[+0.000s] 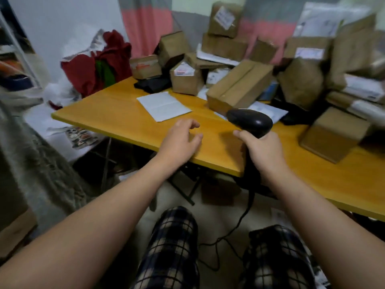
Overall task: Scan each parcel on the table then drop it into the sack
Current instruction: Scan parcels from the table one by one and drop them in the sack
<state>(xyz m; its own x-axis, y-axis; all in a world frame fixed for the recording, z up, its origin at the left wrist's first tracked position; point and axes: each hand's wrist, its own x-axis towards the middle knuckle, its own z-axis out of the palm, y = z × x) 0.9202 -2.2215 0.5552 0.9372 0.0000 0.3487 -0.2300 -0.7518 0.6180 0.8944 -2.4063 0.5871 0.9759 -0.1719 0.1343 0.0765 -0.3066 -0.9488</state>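
Single head-worn wide-angle view, looking forward and steeply down from above the seated person's lap. The near edge of the yellow table [129, 122] crosses mid-frame, close to the lens; the heap of brown parcels [239, 86] lies beyond that edge, toward the curtained wall [145, 24].

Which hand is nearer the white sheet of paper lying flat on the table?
Left. The left hand rests empty on the table edge just below the white paper. The right hand grips the scanner further off to the paper's right.
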